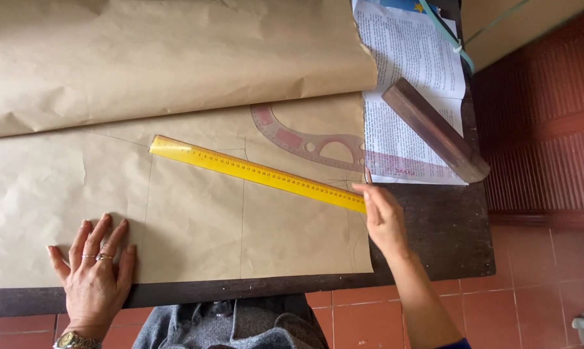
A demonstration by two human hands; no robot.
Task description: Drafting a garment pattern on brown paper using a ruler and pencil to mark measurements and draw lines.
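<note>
Right hand [383, 216] at yellow ruler [256, 173] end

Ruler [259, 173] on paper [175, 213] — curve template [305, 139] behind.

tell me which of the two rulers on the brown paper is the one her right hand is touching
The straight yellow ruler: the right hand meets its near end. The other, a curved translucent pink ruler, lies farther up, untouched.

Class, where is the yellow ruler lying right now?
In the head view, the yellow ruler lies slanted across the brown paper, its right end at the right hand, below the pink curve template.
</note>
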